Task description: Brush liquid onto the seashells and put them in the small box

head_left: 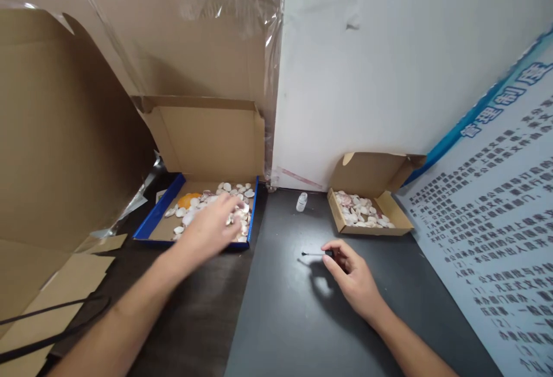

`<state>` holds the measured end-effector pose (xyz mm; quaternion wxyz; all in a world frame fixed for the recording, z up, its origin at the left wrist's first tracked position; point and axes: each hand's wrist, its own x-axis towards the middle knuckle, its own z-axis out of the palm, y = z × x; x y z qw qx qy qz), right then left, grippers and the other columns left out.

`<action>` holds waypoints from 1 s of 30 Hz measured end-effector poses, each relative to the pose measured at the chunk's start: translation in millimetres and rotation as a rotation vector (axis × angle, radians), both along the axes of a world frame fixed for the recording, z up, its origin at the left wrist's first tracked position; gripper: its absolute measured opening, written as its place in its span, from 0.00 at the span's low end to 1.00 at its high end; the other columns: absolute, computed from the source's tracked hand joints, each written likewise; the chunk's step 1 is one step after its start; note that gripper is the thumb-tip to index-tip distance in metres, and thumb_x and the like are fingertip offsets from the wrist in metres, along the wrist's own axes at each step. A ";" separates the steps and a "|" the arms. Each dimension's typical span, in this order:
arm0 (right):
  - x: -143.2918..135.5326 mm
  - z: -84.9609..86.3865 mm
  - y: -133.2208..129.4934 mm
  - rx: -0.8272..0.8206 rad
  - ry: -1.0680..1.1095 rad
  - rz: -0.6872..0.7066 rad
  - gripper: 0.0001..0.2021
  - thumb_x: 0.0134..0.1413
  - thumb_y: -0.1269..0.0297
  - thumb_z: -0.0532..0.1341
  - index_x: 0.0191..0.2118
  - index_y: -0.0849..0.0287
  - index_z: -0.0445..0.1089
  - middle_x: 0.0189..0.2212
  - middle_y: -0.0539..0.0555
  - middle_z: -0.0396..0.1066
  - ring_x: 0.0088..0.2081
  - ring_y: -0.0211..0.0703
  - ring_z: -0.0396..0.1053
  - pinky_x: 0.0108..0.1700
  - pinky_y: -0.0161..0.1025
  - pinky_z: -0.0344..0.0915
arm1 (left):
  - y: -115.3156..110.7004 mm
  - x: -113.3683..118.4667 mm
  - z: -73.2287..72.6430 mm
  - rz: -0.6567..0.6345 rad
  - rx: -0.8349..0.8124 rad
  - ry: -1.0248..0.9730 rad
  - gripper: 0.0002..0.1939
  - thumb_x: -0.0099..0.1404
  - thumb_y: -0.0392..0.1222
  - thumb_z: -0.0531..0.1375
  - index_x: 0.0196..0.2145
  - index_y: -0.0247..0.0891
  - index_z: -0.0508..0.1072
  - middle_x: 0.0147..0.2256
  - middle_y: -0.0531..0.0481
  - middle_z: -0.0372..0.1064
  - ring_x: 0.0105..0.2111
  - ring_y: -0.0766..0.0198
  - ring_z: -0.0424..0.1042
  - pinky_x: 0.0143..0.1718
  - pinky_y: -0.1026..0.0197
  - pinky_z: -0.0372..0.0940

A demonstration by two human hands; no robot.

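My left hand [211, 222] reaches over the blue-edged cardboard box [144, 228], which holds many white seashells [189, 217]. Its fingers are apart and bent down toward the shells at the box's right side; no shell shows between them. In my right hand [355, 276], above the dark grey table, thumb and fingers pinch the black cap of a small applicator brush [314, 254]. The thin stem points left and ends in a dark tip. A small clear bottle [301, 202] with a pale label stands upright behind it.
A smaller brown box [375, 229] of shells sits open at the right, lid raised. An orange piece [188, 199] lies among the left box's shells. Tall cardboard [207, 37] and a white panel [358, 66] stand behind. A printed board [488, 210] leans at right; black cables [52, 331] lie lower left.
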<state>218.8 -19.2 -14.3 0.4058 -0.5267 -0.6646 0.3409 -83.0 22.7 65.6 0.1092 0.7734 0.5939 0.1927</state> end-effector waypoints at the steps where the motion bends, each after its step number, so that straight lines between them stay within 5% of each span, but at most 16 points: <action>1: 0.2 -0.4 0.3 -0.007 -0.002 0.003 0.11 0.57 0.56 0.57 0.37 0.58 0.67 0.22 0.46 0.58 0.23 0.37 0.58 0.25 0.33 0.57 | 7.0 -14.6 2.2 0.045 -0.024 0.042 0.12 0.63 0.42 0.50 0.41 0.40 0.69 0.38 0.48 0.65 0.32 0.59 0.66 0.35 0.58 0.58; 6: 2.2 -1.3 0.6 -0.028 -0.013 -0.001 0.11 0.58 0.55 0.56 0.38 0.58 0.67 0.23 0.47 0.57 0.23 0.37 0.58 0.26 0.33 0.57 | 31.3 -66.2 -7.8 0.163 -0.096 0.167 0.13 0.63 0.45 0.49 0.40 0.39 0.69 0.38 0.49 0.65 0.33 0.59 0.68 0.36 0.59 0.59; 14: 12.9 -10.7 2.6 -0.104 -0.033 0.034 0.13 0.60 0.53 0.56 0.40 0.58 0.67 0.23 0.47 0.55 0.23 0.37 0.57 0.24 0.33 0.58 | 39.0 -88.7 -30.1 0.144 -0.089 0.182 0.14 0.64 0.47 0.49 0.41 0.38 0.68 0.40 0.47 0.66 0.36 0.58 0.68 0.37 0.59 0.61; 23: 8.8 -11.4 5.6 -0.099 -0.001 -0.011 0.14 0.59 0.51 0.57 0.40 0.58 0.67 0.24 0.48 0.57 0.24 0.37 0.56 0.24 0.33 0.57 | 4.7 -97.2 -16.2 0.081 -0.228 0.070 0.18 0.66 0.50 0.47 0.35 0.41 0.74 0.36 0.48 0.73 0.38 0.57 0.71 0.40 0.59 0.63; 30: 12.2 -12.1 7.8 -0.125 0.004 0.005 0.14 0.60 0.51 0.56 0.41 0.58 0.66 0.23 0.46 0.55 0.23 0.37 0.56 0.26 0.34 0.56 | -14.3 -102.3 -27.9 0.143 -0.167 0.165 0.17 0.62 0.46 0.50 0.39 0.45 0.78 0.41 0.48 0.76 0.44 0.53 0.72 0.47 0.55 0.63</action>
